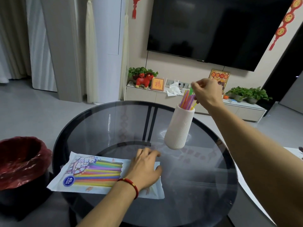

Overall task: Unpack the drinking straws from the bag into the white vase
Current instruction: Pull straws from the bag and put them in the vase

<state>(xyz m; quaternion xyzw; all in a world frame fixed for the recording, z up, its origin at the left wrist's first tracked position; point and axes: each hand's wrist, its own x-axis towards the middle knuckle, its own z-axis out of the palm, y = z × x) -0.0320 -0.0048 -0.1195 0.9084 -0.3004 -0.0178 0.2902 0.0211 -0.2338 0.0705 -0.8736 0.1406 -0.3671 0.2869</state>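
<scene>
My right hand is up over the mouth of the white vase, grip pinched narrow around the tops of the coloured drinking straws, which stand bunched in the vase and lean toward the hand. I can't tell how many straws the pinch actually holds; the fingers cover their ends. My left hand lies flat and spread on the straw bag, nearer to me than the vase and off to its left on the glass desk, closed on nothing, just pinning the bag down.

The job now, as I judge it, is seating this bunch. The vase is tall and narrow at the base, so I want to lower the straws straight down its axis, no sideways drag against the rim, or it could tip. Loosen the pinch only once the ends have bottomed out. The bag looks flat, but its printed front hides whether any straws remain.
</scene>
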